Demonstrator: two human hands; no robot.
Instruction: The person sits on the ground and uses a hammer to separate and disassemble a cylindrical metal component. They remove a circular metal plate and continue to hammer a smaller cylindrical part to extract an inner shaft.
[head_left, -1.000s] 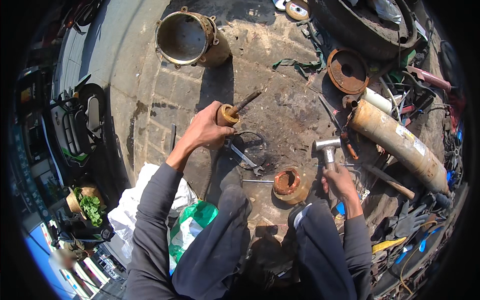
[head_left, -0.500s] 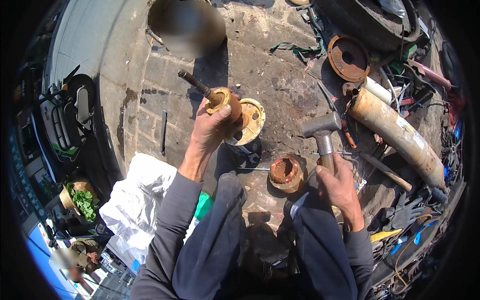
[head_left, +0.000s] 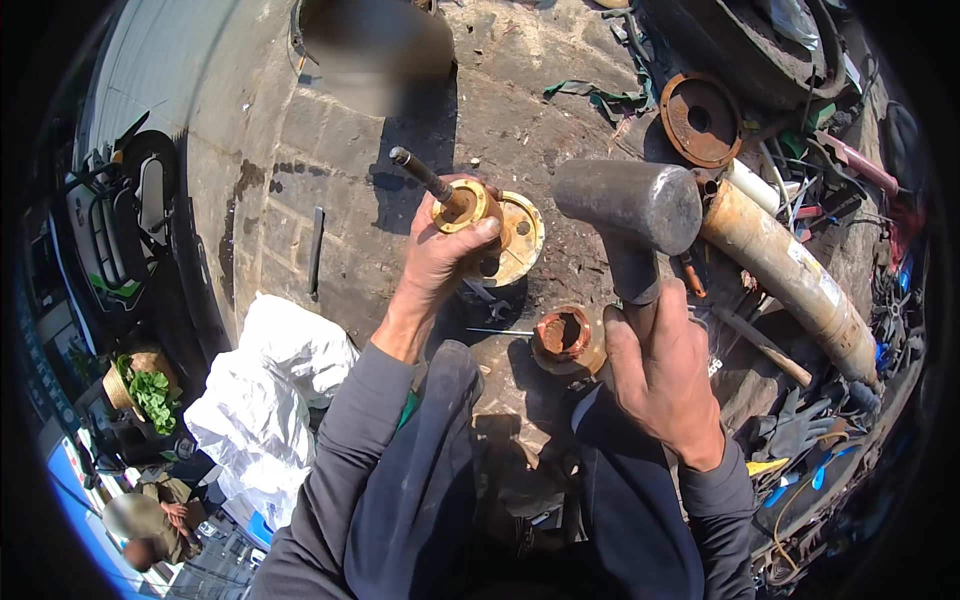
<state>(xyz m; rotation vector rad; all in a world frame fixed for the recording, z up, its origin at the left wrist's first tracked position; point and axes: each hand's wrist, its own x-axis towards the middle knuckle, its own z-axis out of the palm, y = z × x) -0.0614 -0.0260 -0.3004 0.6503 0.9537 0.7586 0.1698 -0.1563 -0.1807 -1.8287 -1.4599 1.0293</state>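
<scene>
My left hand (head_left: 440,270) grips a rusty, brass-rimmed housing (head_left: 481,208); a threaded shaft (head_left: 420,172) pokes up-left from its ring, and a wider cream flange (head_left: 518,238) shows at its right. My right hand (head_left: 660,370) is closed round the handle of a steel hammer (head_left: 625,205), whose head is raised close to the camera, right of the housing. Below, between them, a round part with a reddish-brown hollow top (head_left: 565,335) rests on the ground, beside a thin rod (head_left: 498,331).
A bucket-like container (head_left: 298,35), partly blurred, stands ahead; white sacks (head_left: 255,420) lie left. Along the right are a rusty disc (head_left: 700,120), a long pipe (head_left: 790,285), a wooden handle (head_left: 765,345), grey gloves (head_left: 785,430) and scrap. A scooter (head_left: 130,220) and another person (head_left: 160,525) are far left.
My left hand has turned the housing, bringing the cream flange into view and the shaft up-left. My right hand has raised the hammer toward the camera.
</scene>
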